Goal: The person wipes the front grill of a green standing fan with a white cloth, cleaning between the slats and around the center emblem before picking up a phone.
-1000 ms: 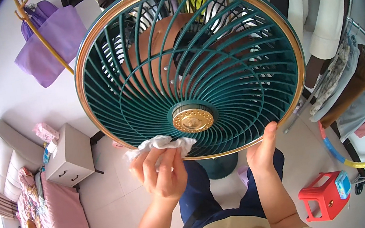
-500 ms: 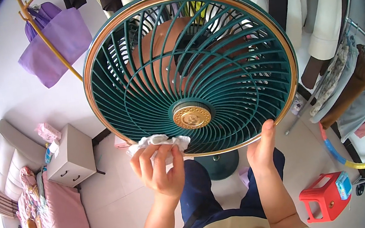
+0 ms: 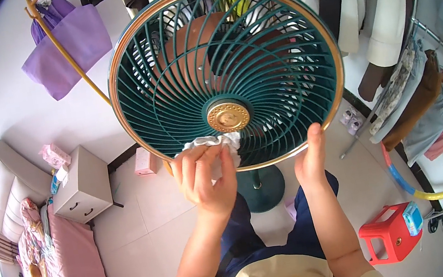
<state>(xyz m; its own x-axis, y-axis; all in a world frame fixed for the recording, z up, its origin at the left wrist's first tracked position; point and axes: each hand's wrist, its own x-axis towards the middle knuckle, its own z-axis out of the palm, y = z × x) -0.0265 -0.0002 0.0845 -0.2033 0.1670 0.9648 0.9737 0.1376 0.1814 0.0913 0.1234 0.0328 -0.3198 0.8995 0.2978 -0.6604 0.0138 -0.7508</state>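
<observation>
A green standing fan (image 3: 281, 72) with a gold rim and round gold centre cap fills the upper middle, its brown blades showing behind curved grille bars. My left hand (image 3: 203, 178) pinches a crumpled white cloth (image 3: 231, 143) against the lower grille, left of and below the cap. At the lower right rim, my right hand (image 3: 310, 159) grips the fan, thumb up on the front and fingers mostly hidden behind. Below the head, the green base (image 3: 264, 192) stands on the floor between my legs.
Clothes (image 3: 381, 17) hang on a rack at the upper right. A red stool (image 3: 389, 235) stands at the lower right, near a colourful hoop (image 3: 403, 183). To the left are a bedside cabinet (image 3: 83, 188), a pink bed (image 3: 77, 263) and a purple bag (image 3: 68, 49) on a stand.
My left hand has moved the cloth right and up from the lower left rim onto the grille. The fan head appears slightly smaller and higher, with my right hand still at its rim.
</observation>
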